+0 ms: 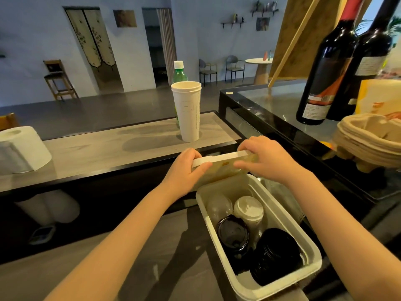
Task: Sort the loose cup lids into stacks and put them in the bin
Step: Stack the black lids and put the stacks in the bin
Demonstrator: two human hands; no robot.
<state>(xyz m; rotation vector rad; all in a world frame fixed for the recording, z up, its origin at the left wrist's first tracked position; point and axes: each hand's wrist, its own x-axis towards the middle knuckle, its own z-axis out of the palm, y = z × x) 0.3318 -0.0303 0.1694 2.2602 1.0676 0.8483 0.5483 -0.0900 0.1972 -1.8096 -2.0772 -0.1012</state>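
Bin (249,290) sits on grey counter (169,257), its flat cover (219,170) tilted up at the far end, left hand (186,170) and right hand (267,159) each gripping the cover's top edge, black lid stacks (275,257), white lid stack (249,209) and clear lids (218,206) inside.

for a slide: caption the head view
Left hand and right hand hold a white-rimmed cover above the bin of cup lids

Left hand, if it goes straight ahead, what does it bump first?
The left hand grips the bin lid; past that, probably the raised wooden counter, though depth is unclear.
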